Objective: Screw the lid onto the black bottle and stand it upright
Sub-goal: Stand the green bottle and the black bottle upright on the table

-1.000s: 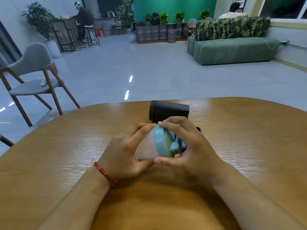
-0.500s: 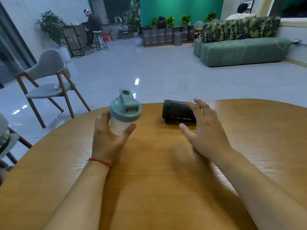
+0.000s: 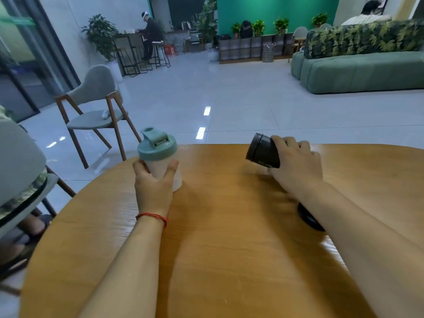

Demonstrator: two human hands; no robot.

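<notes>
At right of centre the right hand (image 3: 296,166) is wrapping its fingers (image 3: 286,143) around the lidless, tilted black bottle (image 3: 262,153), presumably to bring it to the black lid (image 3: 307,218) lying under that forearm on the worktop (image 3: 229,237), while the left hand (image 3: 153,182) is curling around the upright pale shaker (image 3: 160,161), steadying it.

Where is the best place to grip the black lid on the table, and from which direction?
Probably by its rim, from above. The black lid lies flat and low on the table, partly hidden under the right forearm, so only fingertips pinching opposite edges would likely get hold.
</notes>
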